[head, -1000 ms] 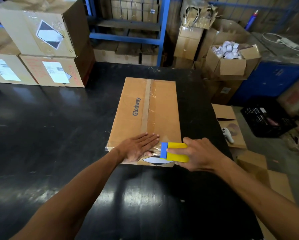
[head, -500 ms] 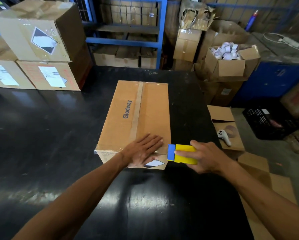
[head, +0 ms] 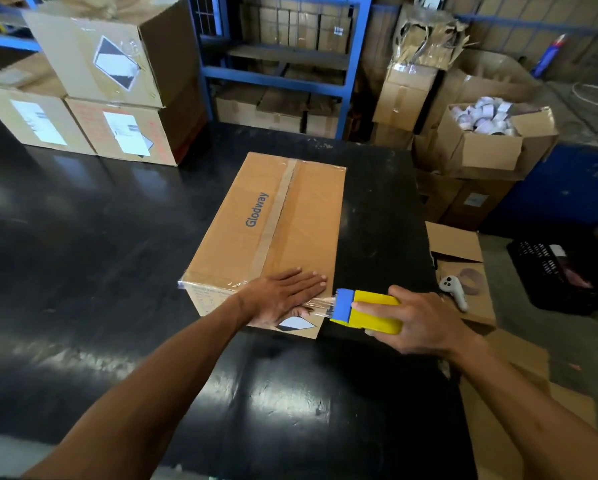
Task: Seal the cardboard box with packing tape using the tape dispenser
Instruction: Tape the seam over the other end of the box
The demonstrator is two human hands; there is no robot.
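Head view: your left hand [head: 283, 297] lies flat, fingers spread, on the near end of the Glodway cardboard box [head: 273, 233] on the counter [head: 83, 237]. Beside the box's near right corner, your right hand [head: 419, 323] grips the light, rigid tape dispenser [head: 367, 311]; its clear tape [head: 320, 304] looks thin and clingy, so keep it taut

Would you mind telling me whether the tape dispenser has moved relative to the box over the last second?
Yes. The tape dispenser has moved rightward, from over the cardboard box near edge to just past its right corner.
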